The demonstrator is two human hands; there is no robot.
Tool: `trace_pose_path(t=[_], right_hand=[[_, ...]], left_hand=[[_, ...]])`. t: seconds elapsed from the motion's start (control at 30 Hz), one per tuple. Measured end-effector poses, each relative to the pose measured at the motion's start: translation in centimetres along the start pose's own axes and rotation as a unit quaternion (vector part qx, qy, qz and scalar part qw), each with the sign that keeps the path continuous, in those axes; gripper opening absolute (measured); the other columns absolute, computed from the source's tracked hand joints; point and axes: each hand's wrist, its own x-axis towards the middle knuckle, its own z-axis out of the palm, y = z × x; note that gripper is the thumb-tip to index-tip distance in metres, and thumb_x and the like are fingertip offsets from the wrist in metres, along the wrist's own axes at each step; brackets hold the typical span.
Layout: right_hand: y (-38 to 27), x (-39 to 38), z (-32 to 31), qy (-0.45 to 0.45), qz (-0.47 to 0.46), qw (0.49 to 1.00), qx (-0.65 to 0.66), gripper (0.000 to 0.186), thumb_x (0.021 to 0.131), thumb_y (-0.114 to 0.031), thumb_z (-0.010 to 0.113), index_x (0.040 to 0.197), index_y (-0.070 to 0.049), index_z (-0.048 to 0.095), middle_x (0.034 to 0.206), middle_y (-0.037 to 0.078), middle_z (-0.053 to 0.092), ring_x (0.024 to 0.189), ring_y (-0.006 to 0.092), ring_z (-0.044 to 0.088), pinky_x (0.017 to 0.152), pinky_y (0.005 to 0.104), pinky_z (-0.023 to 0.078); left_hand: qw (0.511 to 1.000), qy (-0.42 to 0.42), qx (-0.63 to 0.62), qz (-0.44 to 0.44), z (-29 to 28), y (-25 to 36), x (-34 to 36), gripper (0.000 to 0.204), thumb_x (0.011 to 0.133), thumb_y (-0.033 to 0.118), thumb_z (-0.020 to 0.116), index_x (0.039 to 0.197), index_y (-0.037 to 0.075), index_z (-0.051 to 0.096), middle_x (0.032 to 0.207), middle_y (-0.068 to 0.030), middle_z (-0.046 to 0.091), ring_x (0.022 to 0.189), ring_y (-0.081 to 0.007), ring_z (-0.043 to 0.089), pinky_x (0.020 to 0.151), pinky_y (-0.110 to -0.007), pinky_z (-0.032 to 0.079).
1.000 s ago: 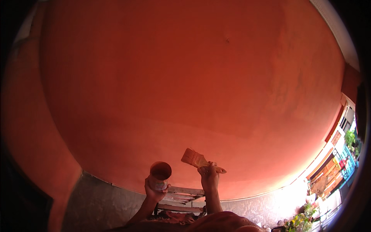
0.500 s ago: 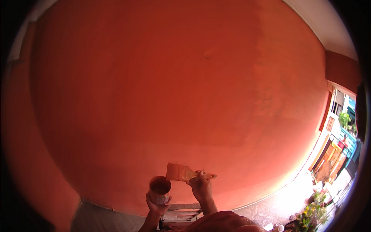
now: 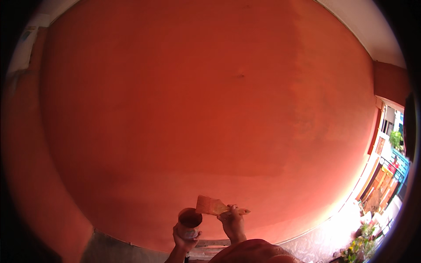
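My left hand (image 3: 184,240) is closed around a small round paint can (image 3: 190,231), its open top tipped toward me and dark orange inside. In my right hand (image 3: 233,225) is a wide flat paintbrush (image 3: 211,206), gripped by its wooden handle. The brush lies nearly level, bristles pointing left, just over the right side of the can's rim; whether they touch I cannot tell. Orange paint coats the bristles. Both hands are low in front of a large orange wall (image 3: 197,109), which shows a darker upper area and a lighter band below.
Slats of a ladder or stand (image 3: 210,250) show below my hands. Grey floor (image 3: 118,250) runs along the wall's foot. To the right are flowering plants (image 3: 359,247), a wooden panel (image 3: 379,188) and a bright opening. A pale ceiling (image 3: 359,30) edges the upper right.
The can, brush and both hands sit slightly lower and further right in the picture. The whole view has shifted a little too. Both grips are unchanged.
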Motion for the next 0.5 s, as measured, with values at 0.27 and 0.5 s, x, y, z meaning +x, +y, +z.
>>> trace_pose_path(t=[0.27, 0.5], right_hand=[[1.9, 1.0, -1.5, -0.02, 0.006, 1.0, -0.02, 0.019, 0.103, -0.03, 0.056, 0.107, -0.012, 0.058, 0.086, 0.007, 0.064, 0.079, 0.0241, 0.067, 0.075, 0.0407, 0.057], [1.5, 0.8, -0.4, -0.039, 0.046, 0.995, 0.085, 0.017, 0.102, -0.03, 0.057, 0.104, -0.013, 0.061, 0.079, 0.002, 0.064, 0.069, 0.0167, 0.063, 0.071, 0.0382, 0.056]], left_hand=[[1.0, -0.005, -0.023, 0.006, -6.7, 0.4, 2.8, 0.064, 0.088, 0.059, 0.052, 0.132, 0.013, 0.055, 0.115, -0.0119, 0.065, 0.093, -0.0399, 0.063, 0.057, -0.034, 0.051], [1.0, -0.01, 0.013, 0.006, -7.3, 0.5, 3.5, 0.071, 0.088, 0.064, 0.046, 0.133, 0.01, 0.054, 0.115, -0.0098, 0.061, 0.094, -0.035, 0.06, 0.056, -0.031, 0.047]])
